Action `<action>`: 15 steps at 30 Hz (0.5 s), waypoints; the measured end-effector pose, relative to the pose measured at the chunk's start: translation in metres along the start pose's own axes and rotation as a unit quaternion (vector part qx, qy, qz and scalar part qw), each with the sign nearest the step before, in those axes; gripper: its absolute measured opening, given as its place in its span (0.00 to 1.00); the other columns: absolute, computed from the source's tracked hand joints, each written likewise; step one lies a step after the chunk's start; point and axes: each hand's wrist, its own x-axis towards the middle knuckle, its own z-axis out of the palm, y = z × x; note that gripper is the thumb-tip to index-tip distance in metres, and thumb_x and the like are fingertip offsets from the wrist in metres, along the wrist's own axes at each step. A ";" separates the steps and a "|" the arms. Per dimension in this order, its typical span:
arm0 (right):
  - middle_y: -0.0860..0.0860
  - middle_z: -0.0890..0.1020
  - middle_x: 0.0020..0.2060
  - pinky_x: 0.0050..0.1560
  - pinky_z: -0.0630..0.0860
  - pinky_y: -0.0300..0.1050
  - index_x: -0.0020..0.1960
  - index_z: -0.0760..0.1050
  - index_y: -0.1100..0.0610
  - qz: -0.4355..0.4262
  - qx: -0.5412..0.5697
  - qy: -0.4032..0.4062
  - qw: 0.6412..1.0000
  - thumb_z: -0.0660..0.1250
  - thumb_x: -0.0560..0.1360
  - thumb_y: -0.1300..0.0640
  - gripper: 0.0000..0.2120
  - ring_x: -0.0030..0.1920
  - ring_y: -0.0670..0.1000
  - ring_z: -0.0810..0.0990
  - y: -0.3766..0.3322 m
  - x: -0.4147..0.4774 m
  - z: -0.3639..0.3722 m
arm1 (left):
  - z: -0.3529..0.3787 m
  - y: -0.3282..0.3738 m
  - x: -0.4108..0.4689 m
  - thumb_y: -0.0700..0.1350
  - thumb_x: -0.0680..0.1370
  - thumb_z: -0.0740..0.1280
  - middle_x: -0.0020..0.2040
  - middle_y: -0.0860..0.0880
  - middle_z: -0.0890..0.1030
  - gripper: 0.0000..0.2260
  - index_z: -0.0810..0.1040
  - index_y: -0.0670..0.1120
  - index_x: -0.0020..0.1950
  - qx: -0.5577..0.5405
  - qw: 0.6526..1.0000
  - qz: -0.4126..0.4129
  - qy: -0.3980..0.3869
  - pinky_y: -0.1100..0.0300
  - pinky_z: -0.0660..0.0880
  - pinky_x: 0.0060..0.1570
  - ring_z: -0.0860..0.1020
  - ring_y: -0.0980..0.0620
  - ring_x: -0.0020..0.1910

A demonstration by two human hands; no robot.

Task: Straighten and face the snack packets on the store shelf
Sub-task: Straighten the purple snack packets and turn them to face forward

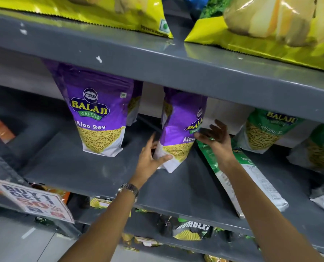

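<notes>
A purple Aloo Sev packet (180,127) stands tilted on the grey middle shelf (93,167). My left hand (149,159) grips its lower left corner, thumb across the white base. My right hand (216,138) presses its fingers against the packet's right edge. A second purple Aloo Sev packet (96,118) stands upright to the left, facing front, with more purple packets behind it. A green Ratlami Sev packet (251,182) lies flat on the shelf under my right forearm.
Green Ratlami Sev packets (265,129) stand at the right. Yellow chip bags (270,25) sit on the upper shelf. A "Buy 1 Get 1" sign (34,199) hangs at the lower left. Dark and yellow packets (191,231) fill the shelf below.
</notes>
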 end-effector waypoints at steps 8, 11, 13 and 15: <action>0.51 0.81 0.46 0.48 0.77 0.38 0.59 0.72 0.58 0.001 -0.051 -0.074 0.996 0.77 0.61 0.67 0.29 0.46 0.45 0.81 0.018 0.000 -0.009 | -0.035 0.008 0.012 0.28 0.75 0.62 0.66 0.42 0.70 0.29 0.57 0.46 0.72 -0.049 0.998 -0.013 -0.028 0.67 0.75 0.53 0.75 0.48 0.61; 0.51 0.80 0.41 0.46 0.75 0.38 0.49 0.74 0.53 -0.015 -0.088 -0.066 0.994 0.77 0.62 0.65 0.20 0.42 0.48 0.78 0.021 -0.001 -0.008 | -0.027 0.009 0.005 0.28 0.76 0.58 0.62 0.48 0.76 0.23 0.67 0.50 0.66 -0.050 0.998 0.015 0.045 0.69 0.72 0.53 0.77 0.62 0.56; 0.54 0.81 0.43 0.47 0.75 0.42 0.44 0.74 0.51 -0.021 -0.112 -0.072 0.991 0.77 0.63 0.63 0.16 0.43 0.51 0.79 0.023 -0.001 -0.008 | -0.019 0.012 -0.001 0.34 0.72 0.59 0.55 0.52 0.78 0.20 0.69 0.47 0.63 -0.095 0.994 0.019 0.056 0.69 0.72 0.51 0.77 0.66 0.50; 0.56 0.82 0.47 0.46 0.77 0.41 0.46 0.75 0.53 -0.024 -0.121 -0.066 0.990 0.77 0.63 0.62 0.16 0.44 0.51 0.80 0.025 0.000 -0.008 | -0.014 0.017 -0.008 0.41 0.68 0.62 0.55 0.51 0.78 0.22 0.70 0.45 0.62 -0.140 0.989 0.021 0.049 0.70 0.73 0.49 0.77 0.65 0.51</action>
